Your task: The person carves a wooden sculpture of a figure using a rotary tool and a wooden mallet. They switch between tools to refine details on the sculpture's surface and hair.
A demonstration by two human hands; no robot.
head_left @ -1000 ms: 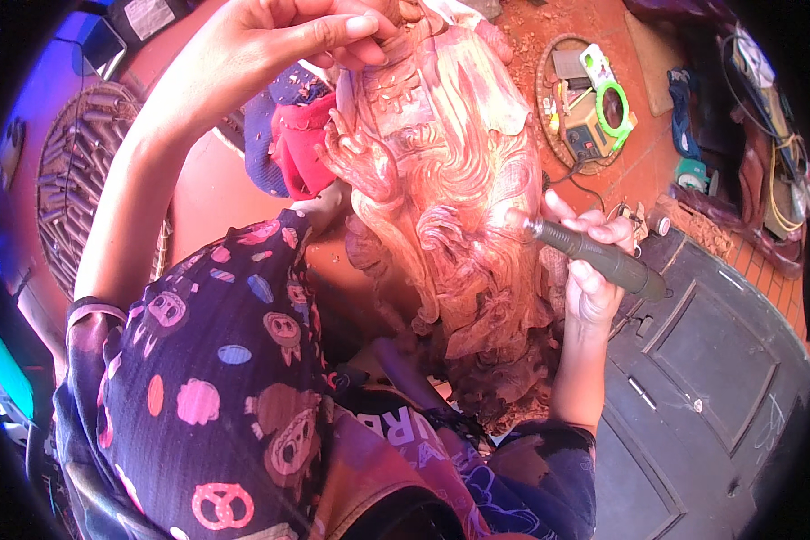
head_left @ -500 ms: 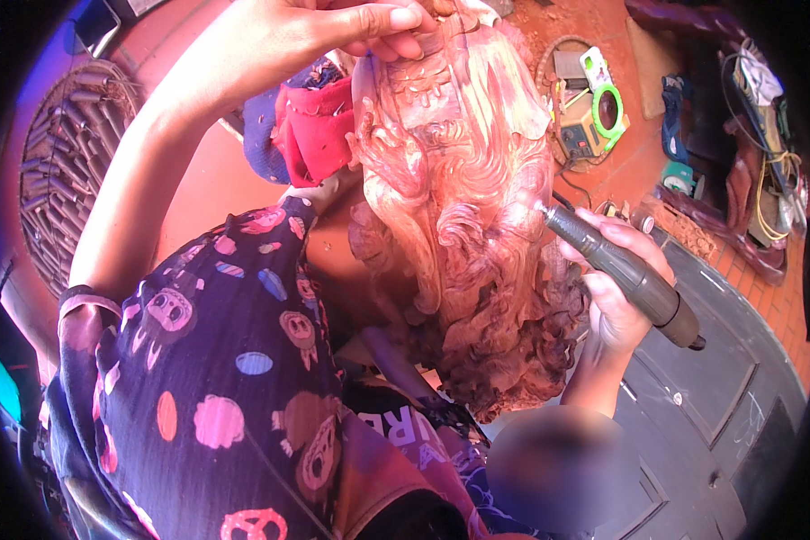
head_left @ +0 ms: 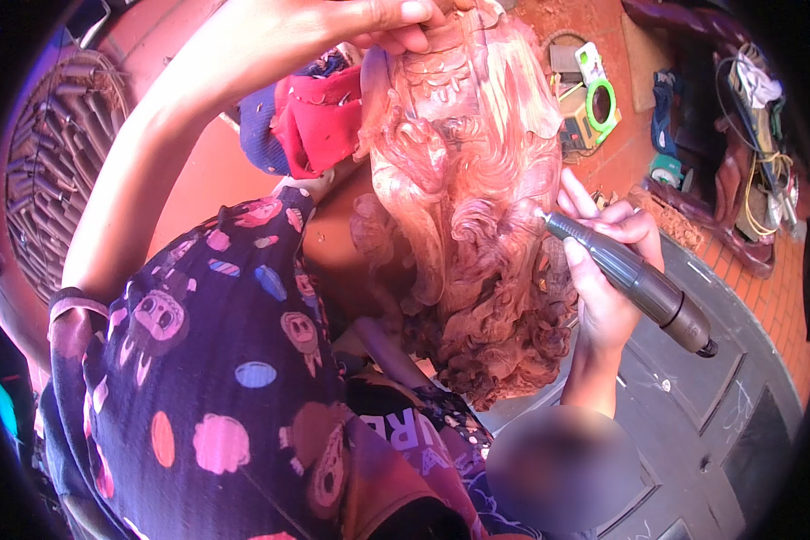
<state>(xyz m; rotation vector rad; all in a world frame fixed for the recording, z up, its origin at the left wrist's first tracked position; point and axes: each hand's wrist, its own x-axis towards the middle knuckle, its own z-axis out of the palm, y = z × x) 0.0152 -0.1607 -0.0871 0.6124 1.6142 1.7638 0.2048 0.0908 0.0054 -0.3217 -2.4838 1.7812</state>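
A large reddish wood carving (head_left: 504,180), cut with swirls, folds and dense curls at its lower end, stands in front of me. At its top, my left hand (head_left: 378,22) is bent over the edge with fingers closed on it; part of that hand runs out of the picture. My right hand (head_left: 612,261) grips a dark rotary carving tool (head_left: 639,283) like a pen, its fingertips near the carving's right side. The tool's pale tip meets a smooth rounded part of the carving. Its bit is too small to make out.
At the left is a round basket (head_left: 121,85) of dark rod-shaped tools. Red cloth (head_left: 319,126) lies left of the carving. Beyond my right hand are a yellow box (head_left: 578,135), a green ring (head_left: 613,112) and a cable bundle (head_left: 765,171). A grey panel (head_left: 684,378) spans the lower right.
The view has shifted slightly. My right hand's fingers have stretched further toward the carving, and the tool's rear end sits a little lower and further right. My left hand keeps its hold.
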